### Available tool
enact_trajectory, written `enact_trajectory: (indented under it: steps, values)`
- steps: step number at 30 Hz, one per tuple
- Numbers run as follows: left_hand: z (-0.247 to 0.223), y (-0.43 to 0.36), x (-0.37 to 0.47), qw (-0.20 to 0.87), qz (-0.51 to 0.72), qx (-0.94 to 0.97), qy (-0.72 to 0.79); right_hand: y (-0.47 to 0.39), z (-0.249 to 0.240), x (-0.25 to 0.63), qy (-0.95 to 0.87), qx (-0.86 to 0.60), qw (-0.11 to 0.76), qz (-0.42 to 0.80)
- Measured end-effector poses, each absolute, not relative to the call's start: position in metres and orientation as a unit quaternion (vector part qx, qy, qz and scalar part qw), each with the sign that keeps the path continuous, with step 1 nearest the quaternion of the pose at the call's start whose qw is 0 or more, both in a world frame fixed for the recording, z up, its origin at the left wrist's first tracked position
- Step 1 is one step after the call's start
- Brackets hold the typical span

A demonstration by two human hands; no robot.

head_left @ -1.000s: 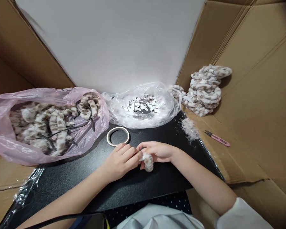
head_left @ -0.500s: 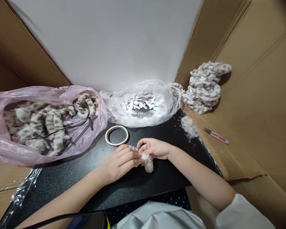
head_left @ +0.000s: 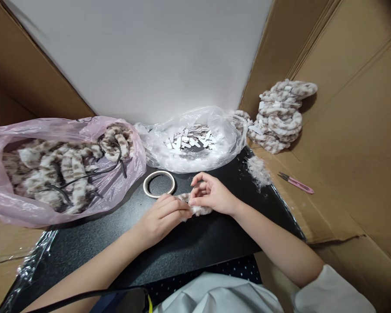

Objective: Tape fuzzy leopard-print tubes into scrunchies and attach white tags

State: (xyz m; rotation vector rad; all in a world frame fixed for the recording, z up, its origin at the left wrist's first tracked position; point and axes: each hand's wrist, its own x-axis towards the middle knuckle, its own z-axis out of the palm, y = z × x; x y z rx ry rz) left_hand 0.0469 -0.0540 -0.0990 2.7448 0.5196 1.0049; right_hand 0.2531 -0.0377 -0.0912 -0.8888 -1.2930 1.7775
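Furry piece (head_left: pixel 202 211): at the near middle of the black table (head_left: pixel 84 239), under and between the two hands; much of it is hidden by fingers.
Left hand (head_left: pixel 166 217): fingers laid together over the piece, seemingly clamped on its left part; the thumb is out of sight.
Right hand (head_left: pixel 215 195): thumb and forefinger tip near each other at the piece, the other fingers curled and spread; whether it pinches anything I cannot tell.
Step in hand: fine finger work on this one piece, by the look of it, the left hand steadying and the right doing the delicate part.
Next move calls for: probably a steady left hold and a light right fingertip grip, with fur kept out of the way.
Tape roll (head_left: pixel 146 186): lying flat just beyond the left hand.
Pink bag (head_left: pixel 130 191): far left, open, with furry pieces and dark cords inside.
Clear bag (head_left: pixel 195 164): far middle, holding white tags (head_left: pixel 184 141).
Furry bundle (head_left: pixel 283 121): far right, against cardboard.
Snips (head_left: pixel 298 184): right, near loose fluff (head_left: pixel 259 171).
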Motion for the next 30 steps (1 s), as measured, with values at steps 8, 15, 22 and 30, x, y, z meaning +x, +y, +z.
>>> enact_trajectory:
  steps: [8, 15, 22, 30]
  values:
    - [-0.097, -0.055, 0.054, 0.153, 0.395, 0.876, 0.233, -0.045, -0.086, 0.253, -0.545, -0.352, 0.408, 0.643]
    - [-0.1, -0.056, 0.056, 0.176, 0.402, 0.862, 0.254, -0.05, -0.085, 0.255, -0.557, -0.346, 0.416, 0.63]
    - [-0.099, -0.06, 0.057, 0.158, 0.413, 0.859, 0.258, -0.049, -0.086, 0.259, -0.592, -0.338, 0.385, 0.622]
    - [-0.1, -0.059, 0.057, 0.15, 0.427, 0.856, 0.249, -0.044, -0.092, 0.256, -0.511, -0.329, 0.385, 0.695]
